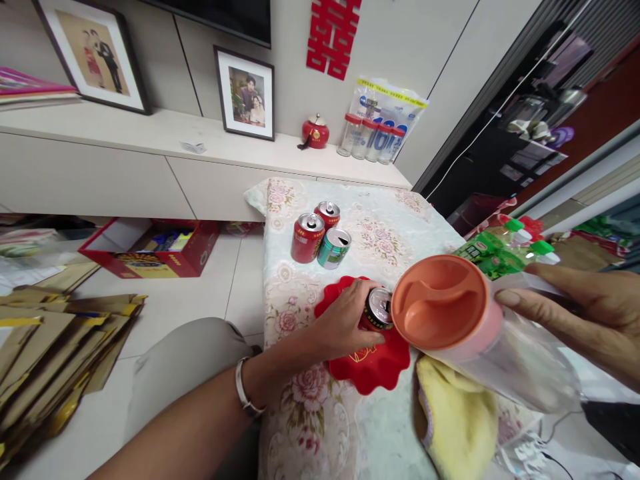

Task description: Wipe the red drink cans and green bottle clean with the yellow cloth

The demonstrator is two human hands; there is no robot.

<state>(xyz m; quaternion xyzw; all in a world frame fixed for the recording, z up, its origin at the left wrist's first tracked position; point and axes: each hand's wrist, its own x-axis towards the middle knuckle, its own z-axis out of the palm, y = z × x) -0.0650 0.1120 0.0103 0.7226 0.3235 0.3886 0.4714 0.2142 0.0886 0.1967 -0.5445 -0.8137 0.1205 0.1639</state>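
Note:
My left hand (350,320) is wrapped round a dark red can (379,308) with an opened top, which is over a red scalloped plate (385,367). In my right hand (575,303) is a clear plastic pitcher (520,360) with an orange lid (440,300), tilted so that the lid faces the can. The lid's edge is close to the can's rim; whether they touch is hard to tell. Behind the plate stand two red cans (306,239) (327,213) and a green can (335,248), all opened.
A yellow cloth (457,420) lies on the flowered tablecloth (350,440) below the pitcher. Green-capped bottles (493,250) are at the right. Glass jars (369,141), a red pot (315,131) and framed photos (249,93) line the shelf (200,150). Flattened cardboard (55,340) lies left.

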